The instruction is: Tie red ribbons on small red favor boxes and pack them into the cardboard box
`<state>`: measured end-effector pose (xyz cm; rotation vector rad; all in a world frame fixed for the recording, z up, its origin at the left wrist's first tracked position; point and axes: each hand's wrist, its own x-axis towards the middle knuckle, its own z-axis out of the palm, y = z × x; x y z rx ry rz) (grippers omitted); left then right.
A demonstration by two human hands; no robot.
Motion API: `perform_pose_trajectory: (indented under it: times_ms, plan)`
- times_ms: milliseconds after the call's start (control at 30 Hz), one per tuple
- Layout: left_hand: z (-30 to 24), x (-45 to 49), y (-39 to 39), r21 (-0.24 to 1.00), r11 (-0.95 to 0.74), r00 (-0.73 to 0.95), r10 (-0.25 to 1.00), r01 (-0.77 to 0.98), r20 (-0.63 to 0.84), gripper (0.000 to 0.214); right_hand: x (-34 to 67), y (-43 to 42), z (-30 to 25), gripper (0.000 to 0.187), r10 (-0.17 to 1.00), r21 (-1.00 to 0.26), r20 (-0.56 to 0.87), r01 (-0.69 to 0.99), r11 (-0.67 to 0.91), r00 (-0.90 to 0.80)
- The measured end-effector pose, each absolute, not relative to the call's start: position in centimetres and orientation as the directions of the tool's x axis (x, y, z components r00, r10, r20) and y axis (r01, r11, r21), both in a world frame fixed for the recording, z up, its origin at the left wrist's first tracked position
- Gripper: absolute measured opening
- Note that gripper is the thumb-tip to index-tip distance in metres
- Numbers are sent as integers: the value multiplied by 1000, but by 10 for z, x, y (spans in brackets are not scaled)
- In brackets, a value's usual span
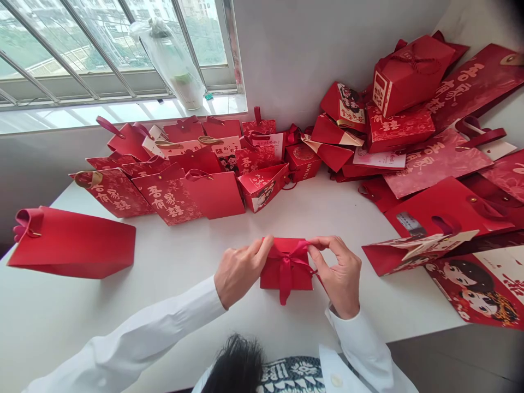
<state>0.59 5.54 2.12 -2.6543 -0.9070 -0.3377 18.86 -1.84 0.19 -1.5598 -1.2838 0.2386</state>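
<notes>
Small red gift box [301,278] on the white tabletop [172,311], near middle, bound by a crimson satin ribbon [285,278], one tail hanging nearward. Left hand [241,270] and right hand [334,275] each in a closed grip on the ribbon at the box's far corners, the knot half hidden by fingers. Red paper gift bags [167,196] heaped farther off.

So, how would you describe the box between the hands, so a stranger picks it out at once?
On the white table under the window, red gift bags lie heaped along the wall. Near the table's front edge, apart from them, sits a small red box tied with a satin ribbon. It alone is held, by the left hand and right hand.
</notes>
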Motion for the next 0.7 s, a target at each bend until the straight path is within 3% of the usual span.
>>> perform_pose_trajectory:
  times_ms: [133, 367, 567, 700]
  plan:
    - [23, 4, 56, -172, -759, 772, 578, 628, 265, 26, 187, -14, -1, 7, 847, -851, 336, 519, 85, 413]
    - [53, 1, 46, -16, -752, 752, 659, 659, -27, 24, 190, -16, -9, 18, 841, -927, 219, 374, 21, 495]
    - [87, -11, 49, 365, -756, 828, 554, 543, -85, 30, 205, -26, -14, 17, 838, -918, 187, 394, -36, 513]
    - [92, 1, 57, 492, -719, 852, 513, 491, -100, 27, 220, -39, -24, 21, 851, -893, 135, 434, -117, 508]
